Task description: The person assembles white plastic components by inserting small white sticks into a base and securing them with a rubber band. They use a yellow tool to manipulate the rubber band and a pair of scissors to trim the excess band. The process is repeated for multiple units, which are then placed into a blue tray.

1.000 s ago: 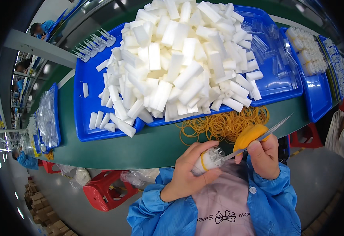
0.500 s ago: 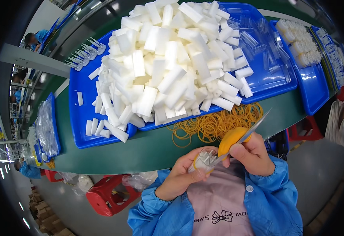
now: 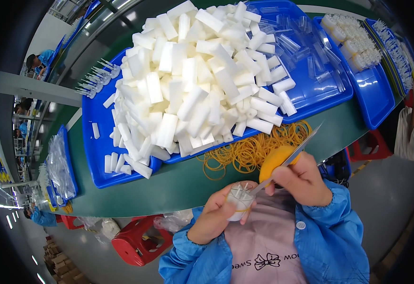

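Note:
My left hand (image 3: 215, 218) grips a small bundle of clear plastic pieces (image 3: 239, 199) bound with a yellow rubber band, close to my chest. My right hand (image 3: 302, 181) holds an orange-handled tool (image 3: 274, 161) with thin metal blades whose tip touches the bundle. Just beyond the hands, a loose heap of yellow rubber bands (image 3: 254, 150) lies on the green table (image 3: 169, 189). Behind it a big pile of white foam blocks (image 3: 192, 80) fills a blue tray (image 3: 100, 158).
More blue trays stand to the right, one with clear plastic pieces (image 3: 311, 52), another with white bundles (image 3: 353, 42). A bag-filled blue tray (image 3: 60, 168) sits at left. Red stools (image 3: 133, 244) stand under the table. Other workers (image 3: 39, 61) sit far left.
Both hands have drawn slightly lower and closer to my chest; the bundle has turned so its end faces up, and the tool tip now meets it.

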### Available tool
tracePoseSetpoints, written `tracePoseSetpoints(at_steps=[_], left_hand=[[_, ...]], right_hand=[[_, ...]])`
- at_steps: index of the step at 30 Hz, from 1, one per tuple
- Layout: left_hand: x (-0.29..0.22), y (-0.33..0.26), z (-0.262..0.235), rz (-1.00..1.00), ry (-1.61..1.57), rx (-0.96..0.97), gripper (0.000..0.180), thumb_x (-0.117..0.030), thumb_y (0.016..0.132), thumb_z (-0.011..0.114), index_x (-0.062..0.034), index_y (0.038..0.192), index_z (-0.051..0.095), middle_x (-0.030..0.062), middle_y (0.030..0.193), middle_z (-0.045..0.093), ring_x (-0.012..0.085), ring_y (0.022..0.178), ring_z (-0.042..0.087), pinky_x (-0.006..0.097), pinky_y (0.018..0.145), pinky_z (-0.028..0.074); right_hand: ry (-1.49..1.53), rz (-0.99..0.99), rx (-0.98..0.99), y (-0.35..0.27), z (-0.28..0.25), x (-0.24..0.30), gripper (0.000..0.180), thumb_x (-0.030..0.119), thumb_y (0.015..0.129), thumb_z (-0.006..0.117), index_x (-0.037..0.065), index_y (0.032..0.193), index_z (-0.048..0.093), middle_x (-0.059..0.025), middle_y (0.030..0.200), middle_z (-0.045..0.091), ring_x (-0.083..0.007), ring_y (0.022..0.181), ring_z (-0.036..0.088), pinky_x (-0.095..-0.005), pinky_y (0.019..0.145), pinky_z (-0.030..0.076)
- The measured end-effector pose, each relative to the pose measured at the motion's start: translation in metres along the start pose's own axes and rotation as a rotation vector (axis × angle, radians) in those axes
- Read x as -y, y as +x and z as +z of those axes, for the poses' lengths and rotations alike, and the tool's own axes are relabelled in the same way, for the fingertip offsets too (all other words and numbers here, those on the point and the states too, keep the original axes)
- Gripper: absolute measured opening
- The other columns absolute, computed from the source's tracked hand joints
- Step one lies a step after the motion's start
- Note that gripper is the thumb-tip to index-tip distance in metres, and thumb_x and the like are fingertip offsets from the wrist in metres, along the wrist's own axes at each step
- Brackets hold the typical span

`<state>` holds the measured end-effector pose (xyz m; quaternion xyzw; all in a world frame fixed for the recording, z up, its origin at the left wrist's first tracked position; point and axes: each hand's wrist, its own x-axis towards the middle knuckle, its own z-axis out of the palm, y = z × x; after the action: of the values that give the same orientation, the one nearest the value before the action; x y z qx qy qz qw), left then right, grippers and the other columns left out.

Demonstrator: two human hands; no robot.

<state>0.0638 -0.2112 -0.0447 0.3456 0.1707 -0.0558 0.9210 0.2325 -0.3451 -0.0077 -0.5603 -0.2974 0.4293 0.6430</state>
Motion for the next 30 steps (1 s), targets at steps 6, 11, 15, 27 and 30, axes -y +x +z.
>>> tracePoseSetpoints(at_steps=[6, 11, 15, 27, 30], left_hand=[[-0.002, 0.003, -0.003, -0.056, -0.128, 0.103, 0.076, -0.059, 0.086, 0.047, 0.0020, 0.131, 0.037, 0.0130, 0.106, 0.048, 0.0149, 0.063, 0.048, 0.026, 0.053, 0.041], [0.000, 0.003, -0.004, -0.110, -0.308, 0.130, 0.072, -0.056, 0.086, 0.051, -0.0012, 0.131, 0.036, 0.0105, 0.104, 0.053, 0.0148, 0.062, 0.049, 0.025, 0.052, 0.037], [0.004, 0.001, -0.009, -0.131, -0.350, 0.163, 0.071, -0.059, 0.087, 0.045, -0.0023, 0.129, 0.038, 0.0108, 0.103, 0.053, 0.0136, 0.060, 0.048, 0.025, 0.050, 0.037], [0.002, 0.005, 0.000, -0.295, -0.343, 0.008, 0.072, -0.060, 0.093, 0.021, 0.0018, 0.122, 0.041, 0.0132, 0.091, 0.053, 0.0215, 0.064, 0.052, 0.031, 0.053, 0.042], [0.004, 0.005, 0.001, -0.294, -0.364, 0.035, 0.067, -0.056, 0.095, 0.020, 0.0014, 0.123, 0.040, 0.0131, 0.090, 0.053, 0.0211, 0.064, 0.052, 0.031, 0.053, 0.041]], right_hand=[[0.197, -0.028, -0.033, -0.002, -0.003, -0.002, 0.019, 0.014, 0.095, 0.048, -0.003, 0.099, 0.054, -0.0079, 0.083, 0.059, -0.0084, 0.068, 0.056, -0.0216, 0.059, 0.046], [0.209, 0.029, 0.019, 0.001, 0.001, -0.001, 0.019, 0.015, 0.095, 0.048, -0.001, 0.101, 0.055, -0.0066, 0.086, 0.059, -0.0076, 0.069, 0.055, -0.0214, 0.060, 0.047], [0.247, 0.086, 0.073, 0.003, 0.001, -0.002, 0.018, 0.015, 0.096, 0.047, -0.001, 0.101, 0.055, -0.0059, 0.086, 0.059, -0.0074, 0.068, 0.055, -0.0210, 0.060, 0.046], [0.167, -0.002, -0.010, -0.001, 0.001, -0.003, 0.017, 0.013, 0.095, 0.048, -0.002, 0.098, 0.056, -0.0053, 0.082, 0.058, -0.0070, 0.066, 0.054, -0.0214, 0.057, 0.045], [0.196, 0.003, 0.021, -0.001, 0.000, -0.003, 0.017, 0.013, 0.095, 0.048, -0.002, 0.100, 0.056, -0.0051, 0.081, 0.058, -0.0067, 0.066, 0.054, -0.0212, 0.057, 0.045]])
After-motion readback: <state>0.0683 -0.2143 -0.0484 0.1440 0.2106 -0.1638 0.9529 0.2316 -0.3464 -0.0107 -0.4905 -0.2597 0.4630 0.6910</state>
